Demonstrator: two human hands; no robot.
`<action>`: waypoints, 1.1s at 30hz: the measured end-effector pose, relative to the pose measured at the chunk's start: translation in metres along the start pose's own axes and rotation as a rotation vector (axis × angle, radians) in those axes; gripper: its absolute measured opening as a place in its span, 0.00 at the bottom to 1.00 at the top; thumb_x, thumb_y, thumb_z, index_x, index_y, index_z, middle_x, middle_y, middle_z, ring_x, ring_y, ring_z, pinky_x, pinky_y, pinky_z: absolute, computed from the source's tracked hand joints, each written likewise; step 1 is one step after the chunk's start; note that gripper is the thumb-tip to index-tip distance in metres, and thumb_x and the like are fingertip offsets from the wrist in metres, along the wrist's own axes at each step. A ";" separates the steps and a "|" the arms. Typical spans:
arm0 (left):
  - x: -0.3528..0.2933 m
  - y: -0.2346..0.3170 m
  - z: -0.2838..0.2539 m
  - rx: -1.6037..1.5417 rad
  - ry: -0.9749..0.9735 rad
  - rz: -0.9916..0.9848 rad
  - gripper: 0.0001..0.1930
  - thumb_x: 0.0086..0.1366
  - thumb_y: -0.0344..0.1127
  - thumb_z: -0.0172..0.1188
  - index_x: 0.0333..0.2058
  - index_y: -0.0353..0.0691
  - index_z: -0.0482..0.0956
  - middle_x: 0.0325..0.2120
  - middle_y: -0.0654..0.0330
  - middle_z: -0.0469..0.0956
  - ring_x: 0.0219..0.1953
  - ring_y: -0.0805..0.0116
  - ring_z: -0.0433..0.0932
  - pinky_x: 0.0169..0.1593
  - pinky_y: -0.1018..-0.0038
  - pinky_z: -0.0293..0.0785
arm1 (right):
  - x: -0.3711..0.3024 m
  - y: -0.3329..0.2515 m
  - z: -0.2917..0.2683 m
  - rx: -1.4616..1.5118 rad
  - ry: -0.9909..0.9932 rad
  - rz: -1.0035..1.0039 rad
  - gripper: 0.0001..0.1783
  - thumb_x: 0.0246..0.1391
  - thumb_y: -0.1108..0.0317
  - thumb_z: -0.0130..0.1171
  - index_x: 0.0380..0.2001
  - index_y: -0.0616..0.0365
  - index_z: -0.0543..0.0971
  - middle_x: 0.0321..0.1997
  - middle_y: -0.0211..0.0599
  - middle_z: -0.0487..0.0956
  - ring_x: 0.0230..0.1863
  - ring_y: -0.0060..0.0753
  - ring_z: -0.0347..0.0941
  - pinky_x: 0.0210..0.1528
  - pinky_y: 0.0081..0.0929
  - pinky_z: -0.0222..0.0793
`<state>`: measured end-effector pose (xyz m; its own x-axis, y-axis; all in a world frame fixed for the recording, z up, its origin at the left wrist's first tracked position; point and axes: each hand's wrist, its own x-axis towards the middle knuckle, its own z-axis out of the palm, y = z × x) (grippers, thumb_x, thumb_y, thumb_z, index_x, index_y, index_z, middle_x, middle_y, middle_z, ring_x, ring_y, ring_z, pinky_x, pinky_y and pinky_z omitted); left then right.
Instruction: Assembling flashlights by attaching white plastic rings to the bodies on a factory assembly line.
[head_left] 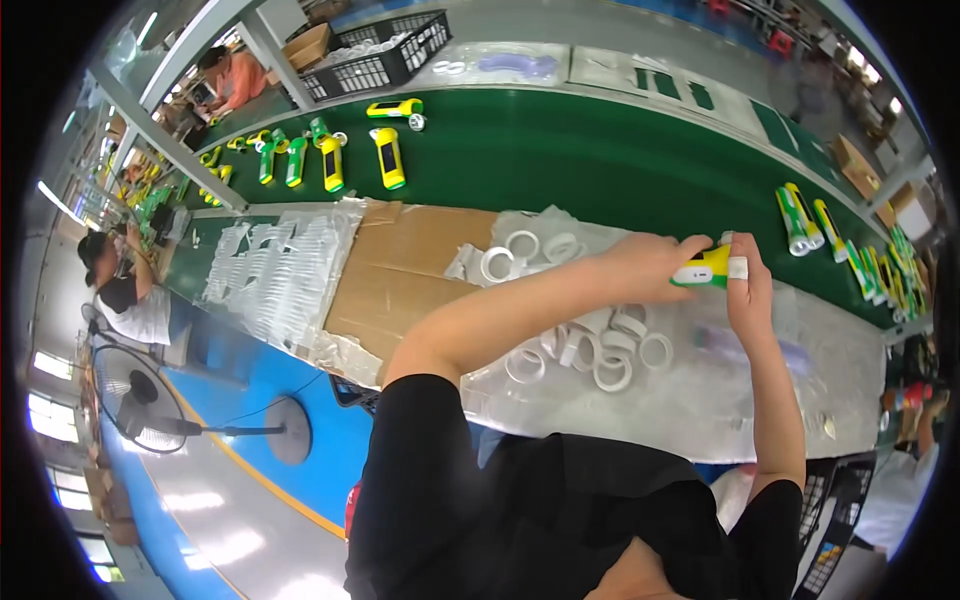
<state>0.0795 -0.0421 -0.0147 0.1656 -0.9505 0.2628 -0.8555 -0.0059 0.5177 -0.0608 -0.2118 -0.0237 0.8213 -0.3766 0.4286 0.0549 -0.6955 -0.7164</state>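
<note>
Flashlight [704, 270], yellow and green, is held up between both hands above the far right part of the plastic-covered table. Left hand [655, 268] has its fingers curled and gripping the yellow body from the left; right hand [752, 292] has its fingers bent around the other end, pinching there, though the exact contact is partly hidden. White band [737, 267] shows at the right fingers; can't tell if it's a ring on the flashlight or a wrap on a finger. Step in hand looks like handling the flashlight's right end, likely a fit or a check. To do it well: left hand should anchor the body so it can't roll, right hand should work in line with the long axis, with even pressure, no sideways tilt. If a part is being seated, go square and gently, and look all round the edge before letting go. Staying above the plastic sheet [660, 415] seems sensible, but a dropped small part could get lost among the loose white rings [618, 341] just below. Other flashlights [390, 158] lie on the green belt [600, 160]; spacing a finished one apart should avoid scuffs.
</note>
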 end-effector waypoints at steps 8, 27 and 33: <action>-0.135 -0.242 -0.141 0.854 0.533 -1.012 0.35 0.59 0.63 0.60 0.64 0.68 0.62 0.55 0.43 0.68 0.54 0.45 0.71 0.49 0.52 0.74 | 0.098 0.167 -0.004 -0.186 0.415 0.283 0.23 0.65 0.56 0.51 0.54 0.62 0.67 0.37 0.44 0.77 0.29 0.33 0.75 0.29 0.29 0.71; -0.076 0.001 0.008 -0.440 0.350 -0.159 0.28 0.64 0.30 0.60 0.63 0.38 0.65 0.55 0.51 0.72 0.53 0.59 0.74 0.57 0.69 0.69 | 0.007 -0.019 0.061 0.641 -0.031 0.364 0.23 0.62 0.58 0.58 0.52 0.63 0.72 0.44 0.38 0.80 0.46 0.27 0.76 0.47 0.26 0.73; -0.090 0.052 0.036 -0.337 0.212 -0.118 0.32 0.57 0.33 0.68 0.60 0.39 0.67 0.47 0.47 0.75 0.46 0.52 0.77 0.43 0.64 0.74 | -0.094 -0.060 0.020 1.041 0.024 0.403 0.31 0.53 0.64 0.61 0.58 0.59 0.63 0.41 0.41 0.77 0.41 0.35 0.76 0.47 0.33 0.71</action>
<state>0.0025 0.0318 -0.0410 0.3804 -0.8643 0.3290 -0.6216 0.0244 0.7830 -0.1295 -0.1225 -0.0324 0.8759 -0.4782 0.0637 0.2453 0.3277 -0.9124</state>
